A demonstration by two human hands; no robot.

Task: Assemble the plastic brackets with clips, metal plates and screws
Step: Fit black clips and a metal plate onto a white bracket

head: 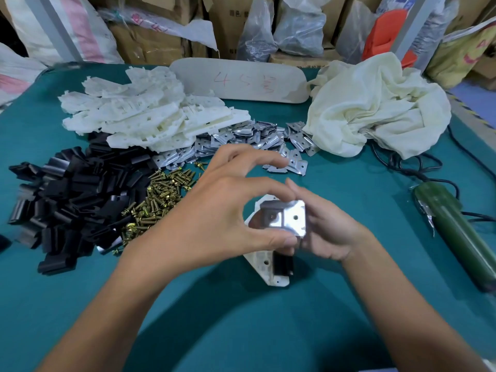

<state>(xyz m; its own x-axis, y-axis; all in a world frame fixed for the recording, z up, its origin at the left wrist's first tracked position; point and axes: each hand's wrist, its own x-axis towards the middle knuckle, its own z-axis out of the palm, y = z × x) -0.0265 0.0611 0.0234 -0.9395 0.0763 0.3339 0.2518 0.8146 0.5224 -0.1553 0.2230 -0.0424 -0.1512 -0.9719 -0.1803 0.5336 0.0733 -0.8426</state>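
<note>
A white plastic bracket (264, 267) with a black clip (283, 264) fitted in it is held above the green table. A shiny metal plate (288, 217) lies on top of the bracket. My left hand (222, 210) pinches the plate between thumb and forefinger. My right hand (330, 226) supports the bracket from the right side and underneath. Supply heaps lie on the table beyond: white brackets (145, 114), black clips (72, 200), brass screws (158, 197) and metal plates (249, 140).
A crumpled cream cloth (375, 108) lies at the back right. A green electric screwdriver (453, 232) with its black cable lies at the right edge. A beige board (241, 79) with red writing sits at the back, with boxes and bags behind the table.
</note>
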